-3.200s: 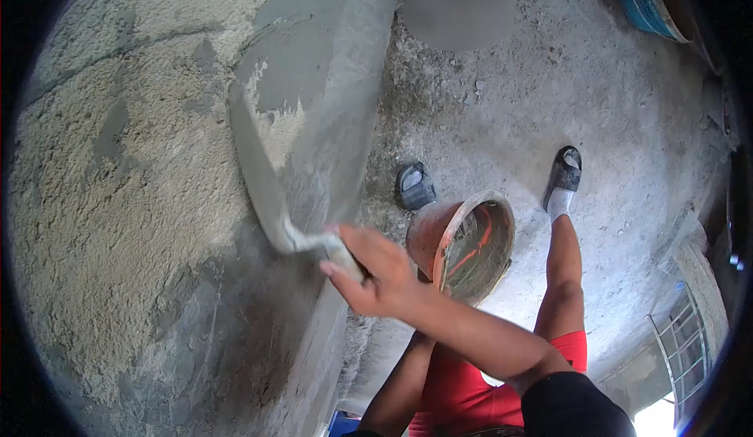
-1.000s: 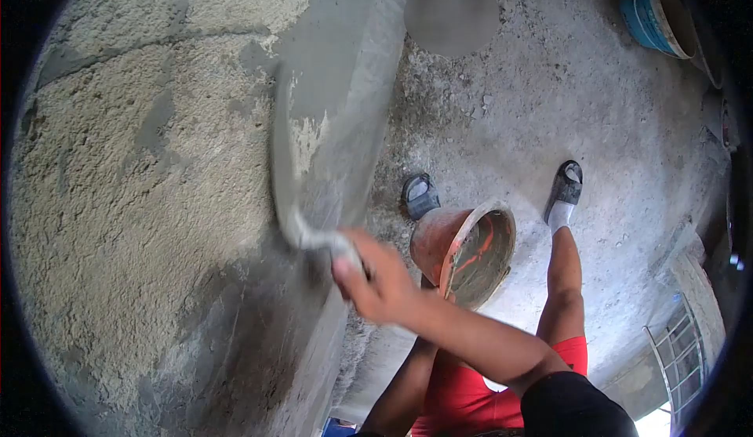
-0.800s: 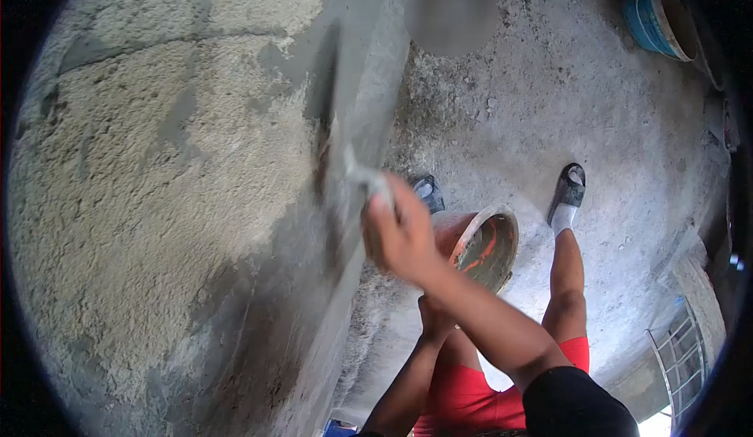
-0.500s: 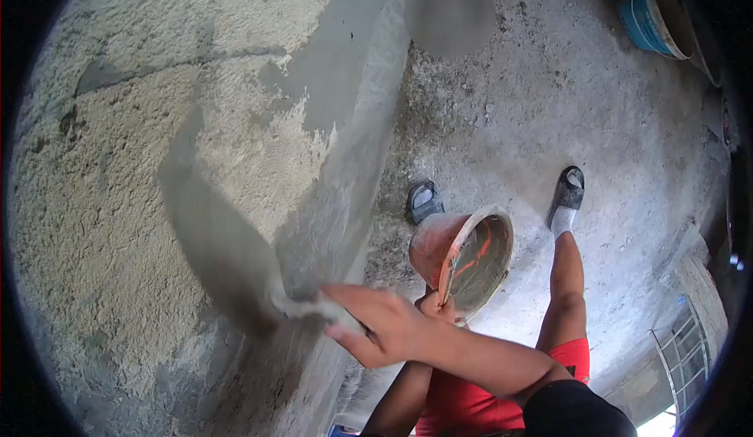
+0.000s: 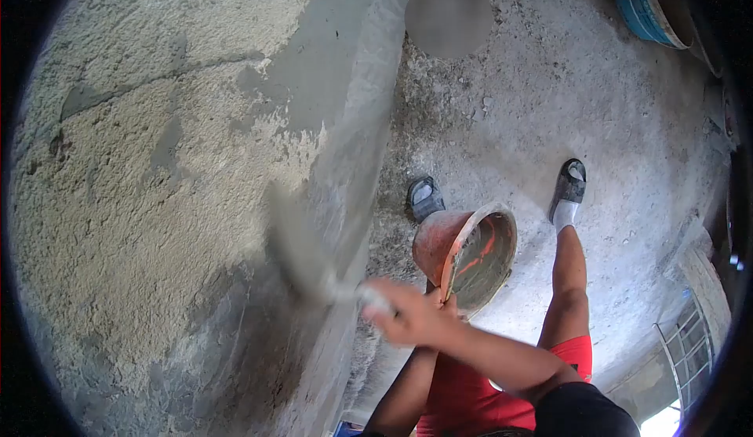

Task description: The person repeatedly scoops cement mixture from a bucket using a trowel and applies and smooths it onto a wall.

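Observation:
My right hand [image 5: 408,313] is wrapped around the handle of a trowel [image 5: 302,253], whose blade is smeared by motion. The blade is in front of the lower part of a rough wall [image 5: 157,202], partly coated with smooth grey mortar [image 5: 325,68]; contact with the wall cannot be made out. Beneath my right forearm, my left hand [image 5: 449,305] grips the near rim of an orange bucket [image 5: 441,247], partly hidden by the right hand and arm. The bucket is tilted, its inside caked with grey mortar.
My two feet in dark sandals [image 5: 569,182] stand apart on a dusty concrete floor [image 5: 502,131] with small debris. A blue bucket [image 5: 639,10] lies tipped at the far right. A metal grid frame [image 5: 686,351] is at the lower right.
My right hand has drawn the trowel rightward across the wall, closer to the bucket. The left hand and bucket have stayed nearly in place; the view has shifted slightly.

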`<state>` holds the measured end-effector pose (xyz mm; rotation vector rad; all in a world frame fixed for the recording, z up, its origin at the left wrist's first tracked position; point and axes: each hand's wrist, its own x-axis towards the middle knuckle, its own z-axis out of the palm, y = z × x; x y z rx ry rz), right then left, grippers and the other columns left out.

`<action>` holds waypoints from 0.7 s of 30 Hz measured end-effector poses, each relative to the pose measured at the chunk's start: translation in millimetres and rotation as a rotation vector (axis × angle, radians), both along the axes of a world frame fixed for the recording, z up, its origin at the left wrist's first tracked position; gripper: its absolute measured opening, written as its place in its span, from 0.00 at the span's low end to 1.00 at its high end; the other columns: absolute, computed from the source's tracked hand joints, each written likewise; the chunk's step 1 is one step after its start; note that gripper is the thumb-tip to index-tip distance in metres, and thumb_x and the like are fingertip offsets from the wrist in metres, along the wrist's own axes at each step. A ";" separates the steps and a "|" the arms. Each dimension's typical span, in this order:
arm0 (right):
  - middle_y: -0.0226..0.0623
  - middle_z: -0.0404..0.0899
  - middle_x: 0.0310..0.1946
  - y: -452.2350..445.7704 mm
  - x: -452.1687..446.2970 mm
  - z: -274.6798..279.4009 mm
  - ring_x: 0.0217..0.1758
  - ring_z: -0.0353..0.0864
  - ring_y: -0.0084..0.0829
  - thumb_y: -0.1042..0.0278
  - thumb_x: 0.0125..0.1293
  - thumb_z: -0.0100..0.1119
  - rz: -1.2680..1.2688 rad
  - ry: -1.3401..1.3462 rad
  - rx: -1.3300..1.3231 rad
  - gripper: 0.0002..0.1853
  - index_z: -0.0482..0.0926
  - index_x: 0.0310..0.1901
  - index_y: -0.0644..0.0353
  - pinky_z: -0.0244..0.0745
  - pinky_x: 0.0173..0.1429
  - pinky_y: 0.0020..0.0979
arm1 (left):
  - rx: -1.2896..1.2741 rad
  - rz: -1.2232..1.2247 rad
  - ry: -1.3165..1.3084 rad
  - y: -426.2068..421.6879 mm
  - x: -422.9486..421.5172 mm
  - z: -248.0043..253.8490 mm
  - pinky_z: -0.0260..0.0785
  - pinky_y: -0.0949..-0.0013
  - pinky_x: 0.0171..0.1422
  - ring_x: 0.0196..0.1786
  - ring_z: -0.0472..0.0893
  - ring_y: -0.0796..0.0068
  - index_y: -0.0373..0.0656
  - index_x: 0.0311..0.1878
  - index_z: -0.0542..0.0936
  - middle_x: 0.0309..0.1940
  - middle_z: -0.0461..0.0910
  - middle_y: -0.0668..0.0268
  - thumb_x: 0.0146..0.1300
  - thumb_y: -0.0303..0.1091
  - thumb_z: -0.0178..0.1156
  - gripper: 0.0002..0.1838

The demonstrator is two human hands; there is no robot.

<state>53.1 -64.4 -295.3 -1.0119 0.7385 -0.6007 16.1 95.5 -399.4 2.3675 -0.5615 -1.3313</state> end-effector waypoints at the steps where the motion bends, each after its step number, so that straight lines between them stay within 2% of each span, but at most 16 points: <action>1: 0.50 0.82 0.40 -13.0 -1.5 -18.1 0.43 0.85 0.44 0.66 0.69 0.63 0.019 0.105 0.091 0.18 0.78 0.55 0.66 0.79 0.48 0.41 | -0.139 0.015 -0.511 24.1 -21.7 -46.6 0.70 0.65 0.32 0.26 0.79 0.72 0.33 0.35 0.78 0.23 0.79 0.57 0.59 0.21 0.62 0.03; 2: 0.45 0.81 0.37 -27.3 5.6 -44.5 0.39 0.84 0.39 0.64 0.71 0.61 -0.110 0.200 0.128 0.16 0.78 0.54 0.65 0.78 0.45 0.38 | -0.281 0.033 -1.023 36.9 -34.6 -71.5 0.71 0.65 0.33 0.26 0.80 0.68 0.34 0.38 0.79 0.25 0.80 0.56 0.59 0.20 0.62 0.05; 3: 0.39 0.79 0.32 -55.7 15.1 -66.4 0.33 0.82 0.34 0.61 0.76 0.55 -0.206 0.235 0.173 0.14 0.78 0.52 0.63 0.77 0.40 0.36 | -0.148 -0.176 -0.090 13.2 4.3 0.3 0.76 0.60 0.33 0.32 0.86 0.56 0.36 0.35 0.78 0.32 0.84 0.53 0.57 0.21 0.61 0.03; 4: 0.33 0.76 0.25 -89.5 21.9 -78.3 0.27 0.79 0.29 0.58 0.79 0.50 -0.194 0.203 0.409 0.15 0.77 0.50 0.63 0.75 0.33 0.33 | -0.157 -0.113 -0.087 5.7 2.3 9.1 0.76 0.60 0.35 0.32 0.86 0.54 0.37 0.38 0.80 0.32 0.84 0.53 0.58 0.27 0.63 0.07; 5: 0.32 0.75 0.24 -118.8 32.5 -93.8 0.25 0.78 0.26 0.56 0.80 0.49 -0.206 0.122 0.443 0.16 0.77 0.50 0.63 0.74 0.31 0.32 | -0.163 -0.049 -0.084 2.0 0.8 12.7 0.77 0.60 0.37 0.33 0.85 0.53 0.38 0.42 0.81 0.32 0.84 0.54 0.60 0.34 0.65 0.11; 7: 0.31 0.74 0.22 -142.5 50.3 -93.2 0.23 0.77 0.24 0.55 0.80 0.48 -0.219 0.041 0.485 0.17 0.76 0.49 0.63 0.73 0.28 0.31 | -0.224 -0.025 -0.105 -5.5 -1.2 16.4 0.77 0.59 0.36 0.33 0.86 0.53 0.39 0.42 0.81 0.32 0.84 0.53 0.60 0.36 0.66 0.12; 9: 0.35 0.75 0.23 -154.7 69.5 -63.7 0.26 0.80 0.28 0.56 0.79 0.50 -0.126 0.025 0.580 0.16 0.76 0.48 0.63 0.76 0.32 0.34 | -0.279 0.000 -0.117 -1.9 1.2 18.7 0.77 0.59 0.36 0.33 0.86 0.54 0.39 0.42 0.81 0.32 0.84 0.52 0.60 0.38 0.66 0.13; 11: 0.40 0.76 0.24 -122.6 70.0 -46.4 0.29 0.80 0.33 0.58 0.78 0.53 -0.109 0.117 0.204 0.14 0.76 0.49 0.63 0.76 0.36 0.36 | -0.188 -0.159 0.075 4.1 8.5 16.6 0.80 0.61 0.39 0.41 0.88 0.51 0.40 0.51 0.80 0.46 0.83 0.49 0.59 0.24 0.62 0.15; 12: 0.42 0.76 0.25 -108.9 61.7 -32.7 0.30 0.80 0.34 0.59 0.77 0.54 -0.133 0.048 0.030 0.14 0.76 0.50 0.63 0.75 0.38 0.37 | -0.382 -0.174 -0.016 15.0 6.5 -1.2 0.80 0.62 0.39 0.40 0.88 0.53 0.41 0.52 0.80 0.46 0.83 0.50 0.62 0.30 0.66 0.15; 13: 0.43 0.76 0.25 -97.9 51.9 -18.4 0.30 0.79 0.35 0.61 0.76 0.55 -0.155 -0.022 -0.140 0.13 0.76 0.50 0.63 0.75 0.39 0.38 | -0.381 -0.171 -0.012 20.4 5.8 -3.8 0.80 0.62 0.39 0.40 0.88 0.53 0.41 0.52 0.80 0.46 0.83 0.50 0.62 0.30 0.66 0.15; 16: 0.40 0.76 0.25 -79.2 28.0 -3.0 0.28 0.76 0.34 0.63 0.76 0.55 -0.129 -0.085 -0.208 0.12 0.76 0.50 0.63 0.74 0.36 0.37 | -0.136 -0.208 0.082 34.9 8.8 -6.2 0.77 0.61 0.42 0.41 0.85 0.56 0.41 0.50 0.80 0.45 0.83 0.54 0.62 0.33 0.67 0.15; 17: 0.40 0.76 0.25 -81.1 27.7 -6.6 0.28 0.76 0.34 0.63 0.76 0.55 -0.127 -0.087 -0.207 0.12 0.76 0.50 0.63 0.74 0.36 0.37 | -0.054 -0.221 0.112 39.5 10.7 -5.2 0.77 0.60 0.43 0.41 0.84 0.57 0.41 0.50 0.80 0.44 0.83 0.55 0.63 0.34 0.67 0.14; 19: 0.41 0.77 0.25 -94.1 33.0 -23.4 0.27 0.80 0.40 0.64 0.76 0.55 -0.119 0.020 0.350 0.11 0.76 0.51 0.63 0.75 0.35 0.40 | 0.105 -0.245 0.171 43.3 13.8 -4.5 0.75 0.60 0.45 0.42 0.83 0.59 0.41 0.49 0.80 0.43 0.83 0.57 0.63 0.37 0.68 0.15; 20: 0.46 0.79 0.27 -100.9 42.4 -31.3 0.29 0.83 0.52 0.64 0.74 0.56 -0.093 0.075 0.379 0.12 0.75 0.52 0.62 0.76 0.34 0.46 | -0.015 -0.204 0.068 30.2 14.3 6.2 0.71 0.61 0.38 0.35 0.82 0.66 0.43 0.40 0.79 0.33 0.82 0.58 0.64 0.33 0.66 0.07; 21: 0.46 0.79 0.27 -95.0 54.6 -24.0 0.29 0.83 0.52 0.64 0.74 0.56 -0.091 0.072 0.376 0.12 0.75 0.52 0.62 0.76 0.34 0.46 | -0.018 -0.203 0.065 83.2 -18.0 -30.0 0.71 0.61 0.38 0.35 0.82 0.66 0.43 0.40 0.79 0.33 0.82 0.58 0.64 0.33 0.66 0.07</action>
